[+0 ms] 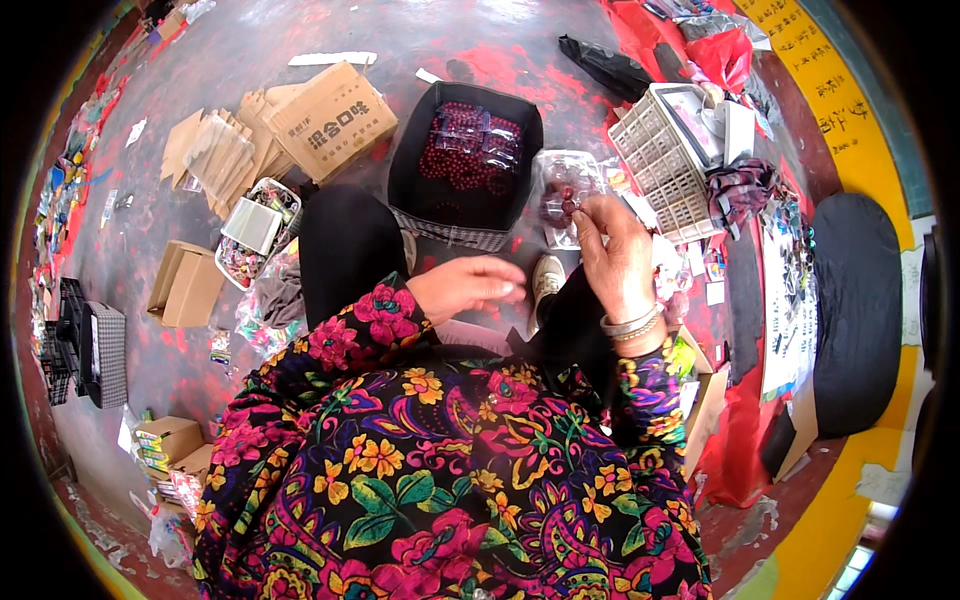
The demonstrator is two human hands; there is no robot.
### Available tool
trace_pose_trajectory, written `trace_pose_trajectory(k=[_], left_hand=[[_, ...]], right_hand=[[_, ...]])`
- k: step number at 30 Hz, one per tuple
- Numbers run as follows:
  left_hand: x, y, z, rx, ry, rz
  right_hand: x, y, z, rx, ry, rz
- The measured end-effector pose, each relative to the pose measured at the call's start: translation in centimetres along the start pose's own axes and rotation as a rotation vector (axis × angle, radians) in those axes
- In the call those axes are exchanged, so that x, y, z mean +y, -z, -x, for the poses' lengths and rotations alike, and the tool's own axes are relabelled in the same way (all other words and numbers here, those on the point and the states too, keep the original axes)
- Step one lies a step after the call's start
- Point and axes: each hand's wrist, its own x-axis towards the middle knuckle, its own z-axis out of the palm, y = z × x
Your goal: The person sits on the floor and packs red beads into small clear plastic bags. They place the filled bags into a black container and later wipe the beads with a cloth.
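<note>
The right hand is reaching over the near right side of a clear tray, its thumb and fingertips closing in at the dark red beads; whether they are grasping one, I cannot tell. The beads are lying in the tray, just right of a black box. The left hand is hovering to the near side of that box, its fingers stretching loosely to the right, released and holding nothing.

Inside the black box, more red beads are covering the bottom, with clear packs resting on them toward the far side. A carton is standing to the left of the box, leaning near flattened cardboard. A white crate is sitting to the right of the tray. A shoe is showing between the two hands.
</note>
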Motion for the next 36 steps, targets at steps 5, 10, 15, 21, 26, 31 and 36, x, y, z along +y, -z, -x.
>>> trace_pose_trajectory(k=[5,10,15,21,26,31,36], left_hand=[[-0.2,0.8,0.3,-0.001,-0.015,-0.197],[2.0,1.9,1.1,0.14,-0.221,-0.341],[6.2,2.5,2.0,0.238,-0.581,-0.53],[5.2,4.9,-0.4,-0.145,-0.573,-0.409],[4.6,2.0,0.0,-0.269,-0.23,-0.138],[3.0,-0.4,0.0,-0.125,-0.309,0.421],[1.7,-0.1,-0.6,-0.092,-0.314,0.525]], right_hand=[[-0.7,3.3,-2.9,-0.097,0.247,0.255],[0.9,2.2,-4.3,-0.479,0.272,0.259],[2.0,1.3,-3.6,-0.628,0.296,0.18],[-1.1,2.0,-5.2,-0.806,0.237,-0.269],[-1.4,2.4,-5.1,-0.741,-0.107,-0.537],[-0.7,1.4,-3.6,-0.475,-0.455,-0.972],[-1.4,-1.1,-0.8,-0.303,-0.629,-1.056]])
